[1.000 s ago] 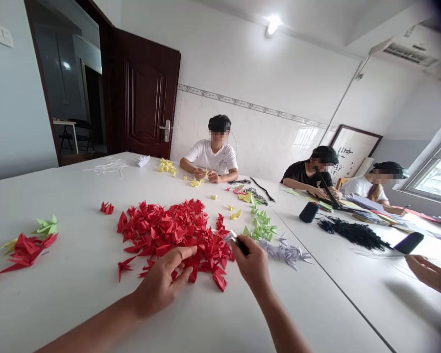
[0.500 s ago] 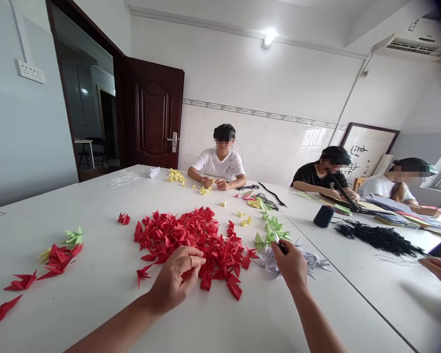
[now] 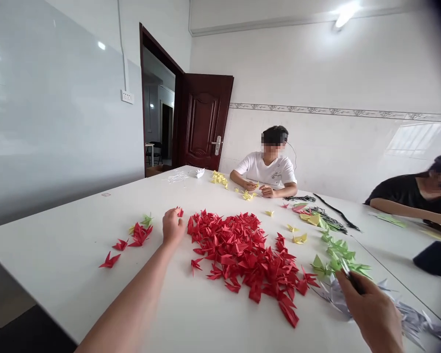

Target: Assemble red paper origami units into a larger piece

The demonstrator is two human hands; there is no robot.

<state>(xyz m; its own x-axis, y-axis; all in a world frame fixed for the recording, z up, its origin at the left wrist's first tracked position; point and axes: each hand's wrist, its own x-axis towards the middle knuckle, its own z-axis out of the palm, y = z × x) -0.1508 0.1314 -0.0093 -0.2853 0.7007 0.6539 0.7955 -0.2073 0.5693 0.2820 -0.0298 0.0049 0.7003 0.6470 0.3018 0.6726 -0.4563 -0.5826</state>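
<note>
**Left hand at a lone red paper bird beside the red pile**

Head view: the red pile is a loose heap of folded birds, bright red, sharp-winged and tipped every which way on the white table. The lone red paper bird sits just off the pile's far left edge, partly hidden by the left hand. That hand's fingers are bent and close together; whether they grip the bird, I cannot tell. Right of the pile, the right hand is closed around a small tool with a black handle and metal tip, near green birds and pale birds. Beyond the pile sit yellow birds and a person in a white shirt.
</note>
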